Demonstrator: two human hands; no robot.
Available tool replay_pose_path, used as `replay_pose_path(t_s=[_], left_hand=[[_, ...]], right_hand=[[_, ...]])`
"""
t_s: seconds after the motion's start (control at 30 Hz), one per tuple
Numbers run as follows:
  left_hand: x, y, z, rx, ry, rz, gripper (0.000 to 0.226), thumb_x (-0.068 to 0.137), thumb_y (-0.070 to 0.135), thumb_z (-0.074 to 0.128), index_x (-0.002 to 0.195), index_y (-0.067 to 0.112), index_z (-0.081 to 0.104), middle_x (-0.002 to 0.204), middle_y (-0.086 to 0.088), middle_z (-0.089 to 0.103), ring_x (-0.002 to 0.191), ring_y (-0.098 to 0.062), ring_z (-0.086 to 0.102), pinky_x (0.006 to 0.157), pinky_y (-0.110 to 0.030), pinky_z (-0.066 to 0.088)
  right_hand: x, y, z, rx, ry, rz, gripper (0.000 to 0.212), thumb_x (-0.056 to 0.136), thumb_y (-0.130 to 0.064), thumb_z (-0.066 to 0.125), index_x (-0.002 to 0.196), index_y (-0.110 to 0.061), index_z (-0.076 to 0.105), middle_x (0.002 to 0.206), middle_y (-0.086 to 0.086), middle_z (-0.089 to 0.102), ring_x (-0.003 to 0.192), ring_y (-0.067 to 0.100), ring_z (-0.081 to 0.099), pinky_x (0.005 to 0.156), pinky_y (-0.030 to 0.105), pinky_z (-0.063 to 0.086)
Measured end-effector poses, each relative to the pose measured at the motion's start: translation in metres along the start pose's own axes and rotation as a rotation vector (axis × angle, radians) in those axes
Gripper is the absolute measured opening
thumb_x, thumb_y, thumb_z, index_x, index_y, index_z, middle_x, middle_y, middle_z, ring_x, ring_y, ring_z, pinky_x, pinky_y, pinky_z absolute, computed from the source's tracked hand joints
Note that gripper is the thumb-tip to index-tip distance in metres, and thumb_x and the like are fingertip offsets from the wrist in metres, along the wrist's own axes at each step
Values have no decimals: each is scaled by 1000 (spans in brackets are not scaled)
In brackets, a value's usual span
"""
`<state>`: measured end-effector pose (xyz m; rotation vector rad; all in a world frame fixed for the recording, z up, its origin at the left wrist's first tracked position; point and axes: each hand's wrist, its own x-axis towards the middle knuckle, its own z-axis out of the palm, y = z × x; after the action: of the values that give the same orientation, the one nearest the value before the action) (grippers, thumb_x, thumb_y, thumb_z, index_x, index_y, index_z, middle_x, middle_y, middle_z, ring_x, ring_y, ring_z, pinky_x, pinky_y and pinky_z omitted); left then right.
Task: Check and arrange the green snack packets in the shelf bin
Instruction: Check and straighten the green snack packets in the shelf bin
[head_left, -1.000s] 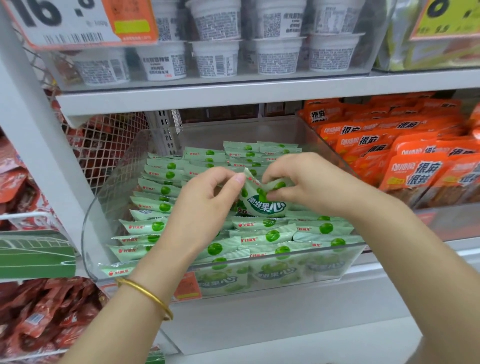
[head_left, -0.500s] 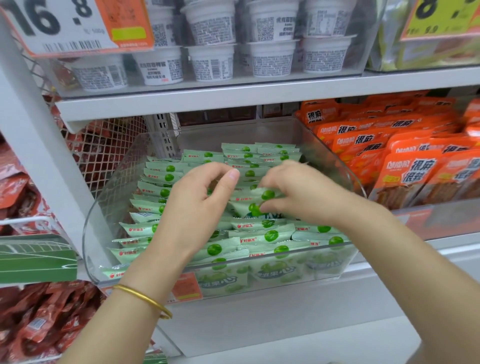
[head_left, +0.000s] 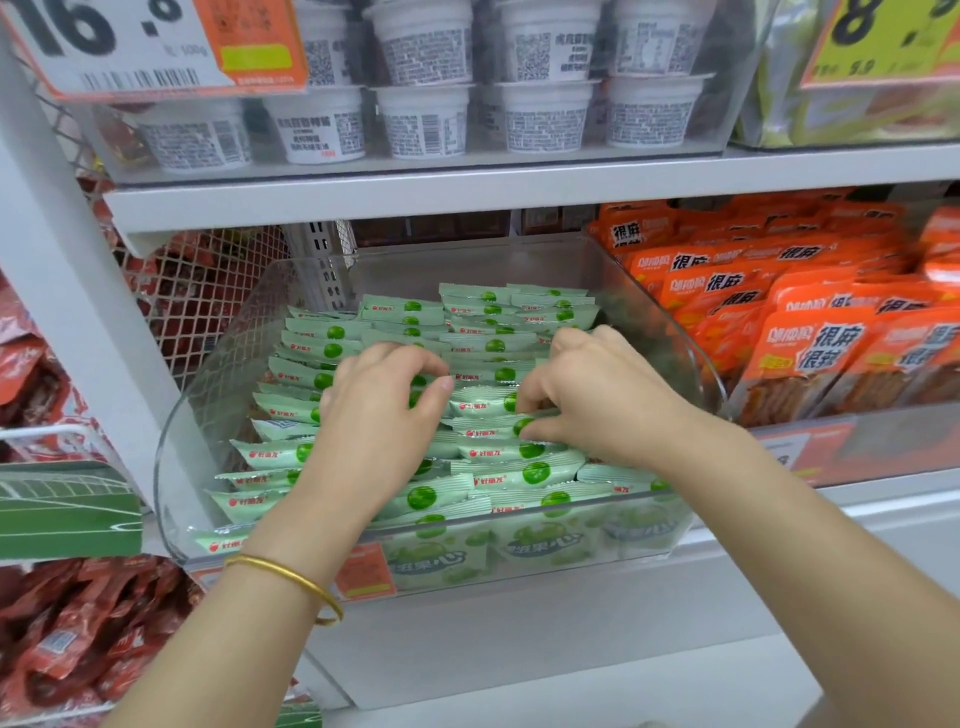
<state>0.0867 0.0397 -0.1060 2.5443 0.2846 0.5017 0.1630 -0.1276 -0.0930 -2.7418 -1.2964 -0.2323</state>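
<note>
A clear plastic bin (head_left: 467, 262) on the middle shelf holds rows of pale green snack packets (head_left: 322, 345) that stand on edge. Both my hands are low inside the bin, over the middle rows. My left hand (head_left: 382, 421) curls its fingers and thumb onto the left end of one green packet (head_left: 480, 404). My right hand (head_left: 602, 402) pinches the right end of that same packet, which sits down in the row among its neighbours. The packets under my palms are hidden.
Orange snack packs (head_left: 810, 343) fill the bin to the right. White cups (head_left: 423, 119) stand on the shelf above, close over my hands. Red packets (head_left: 78, 644) hang at the lower left behind a wire mesh panel (head_left: 202, 291). An orange price tag (head_left: 363, 571) is on the bin's front.
The packet that both hands held up above the rows has gone down into the middle row. Both hands dropped lower into the bin with it.
</note>
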Motion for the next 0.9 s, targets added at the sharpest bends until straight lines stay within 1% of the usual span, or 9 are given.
replay_pose_path(t_s=[0.07, 0.2, 0.27, 0.37, 0.43, 0.53, 0.73, 0.83, 0.9], left_hand=[[1, 1, 0, 6, 2, 2, 20, 93, 31, 52, 110, 26, 63, 116, 5, 53, 120, -21, 40, 104, -41, 32], [5, -1, -1, 21, 10, -5, 21, 93, 29, 52, 111, 26, 62, 121, 3, 53, 120, -22, 38, 102, -38, 32], [6, -1, 0, 21, 3, -14, 21, 94, 28, 52, 112, 26, 62, 122, 2, 53, 120, -23, 38, 102, -39, 33], [7, -1, 1, 21, -9, -14, 22, 93, 30, 52, 113, 26, 62, 123, 1, 53, 121, -22, 39, 102, -40, 34], [8, -2, 1, 28, -15, -9, 24, 92, 32, 53, 115, 27, 61, 123, 2, 52, 123, -22, 38, 103, -39, 33], [8, -4, 2, 24, -13, -2, 27, 92, 32, 54, 118, 26, 59, 124, 1, 52, 124, -21, 39, 103, -38, 33], [10, -5, 0, -146, 93, 20, 31, 98, 23, 45, 126, 16, 54, 124, 0, 55, 120, -15, 45, 94, -24, 33], [6, 3, -7, -314, 135, -1, 30, 99, 24, 41, 125, 19, 55, 117, 11, 56, 111, -4, 48, 84, -15, 35], [2, 7, -13, -451, 96, 6, 28, 99, 31, 40, 120, 26, 58, 107, 23, 59, 103, 4, 53, 78, -6, 37]], right_hand=[[1, 3, -6, 46, 1, -11, 22, 84, -45, 63, 95, -28, 71, 70, -19, 50, 89, 9, 37, 82, 30, 32], [10, 11, -18, 234, 262, 142, 9, 84, -36, 65, 88, -31, 72, 80, -17, 63, 88, 8, 44, 80, 29, 43], [17, 10, -10, 184, 221, 132, 9, 82, -36, 68, 89, -31, 71, 84, -16, 65, 93, 13, 48, 82, 31, 45], [23, 2, 7, 86, 61, 84, 18, 82, -36, 68, 97, -27, 65, 89, -10, 56, 94, 16, 44, 78, 31, 40], [25, 1, 9, 38, 83, 52, 16, 82, -35, 67, 94, -26, 61, 87, -11, 49, 89, 14, 38, 73, 30, 32], [23, 1, 6, 83, 180, 25, 12, 83, -34, 67, 87, -24, 61, 83, -12, 52, 91, 16, 46, 73, 29, 27], [16, 0, -3, 440, 441, 105, 8, 86, -24, 64, 92, -20, 61, 89, -10, 62, 90, 13, 57, 84, 32, 44], [10, 0, -16, 759, 600, 169, 10, 84, -15, 66, 84, -21, 59, 82, -16, 59, 81, -4, 54, 77, 13, 43], [6, -4, -20, 946, 609, 178, 13, 84, -11, 67, 81, -21, 59, 83, -10, 62, 78, 1, 57, 73, 16, 47]])
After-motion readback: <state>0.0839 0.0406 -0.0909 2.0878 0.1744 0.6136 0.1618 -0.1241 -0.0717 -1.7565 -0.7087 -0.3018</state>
